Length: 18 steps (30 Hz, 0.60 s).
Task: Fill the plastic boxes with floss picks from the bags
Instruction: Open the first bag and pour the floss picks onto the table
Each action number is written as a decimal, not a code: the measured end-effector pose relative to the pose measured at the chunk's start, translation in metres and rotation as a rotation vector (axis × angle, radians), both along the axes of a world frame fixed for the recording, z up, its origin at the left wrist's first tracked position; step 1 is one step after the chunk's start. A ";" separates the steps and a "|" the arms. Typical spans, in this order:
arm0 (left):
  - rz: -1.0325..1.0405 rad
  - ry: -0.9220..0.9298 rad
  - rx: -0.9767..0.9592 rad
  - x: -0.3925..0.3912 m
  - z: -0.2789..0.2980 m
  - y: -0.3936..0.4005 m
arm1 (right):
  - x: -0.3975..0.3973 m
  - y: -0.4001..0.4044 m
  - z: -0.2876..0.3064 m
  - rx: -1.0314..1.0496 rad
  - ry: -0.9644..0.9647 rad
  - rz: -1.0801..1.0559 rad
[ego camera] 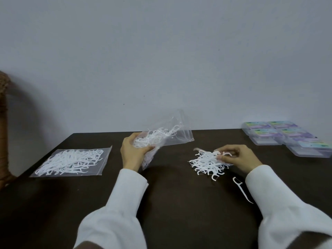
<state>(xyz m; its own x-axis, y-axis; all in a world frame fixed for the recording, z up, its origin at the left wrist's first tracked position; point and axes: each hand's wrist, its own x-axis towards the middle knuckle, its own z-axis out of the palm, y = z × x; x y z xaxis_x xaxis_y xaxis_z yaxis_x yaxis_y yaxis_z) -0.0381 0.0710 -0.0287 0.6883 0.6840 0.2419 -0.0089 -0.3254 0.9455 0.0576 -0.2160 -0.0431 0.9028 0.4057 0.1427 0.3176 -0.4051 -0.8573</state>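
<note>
My left hand [132,151] grips a clear plastic bag [167,137] partly filled with white floss picks and holds it lifted and tilted above the dark table [170,203]. My right hand [237,157] pinches picks at the right side of a loose pile of floss picks [206,162] lying on the table. A single floss pick [241,189] lies apart, just in front of the pile near my right sleeve. A second clear bag [71,161] full of picks lies flat at the left. Several closed plastic boxes [287,137] with coloured labels stand at the back right.
The table meets a plain grey wall at its far edge. A brown wicker object [4,126] stands off the table's left side. My white sleeves cover both forearms near the front of the table.
</note>
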 end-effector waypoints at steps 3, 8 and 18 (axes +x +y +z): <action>-0.037 -0.014 -0.025 0.002 0.000 -0.005 | -0.003 0.001 0.003 -0.070 -0.056 0.016; -0.098 -0.027 -0.042 0.006 -0.002 -0.015 | -0.004 -0.010 0.013 -0.226 -0.155 -0.016; -0.154 -0.048 -0.030 0.004 -0.005 -0.028 | -0.006 -0.024 0.018 -0.502 0.298 0.195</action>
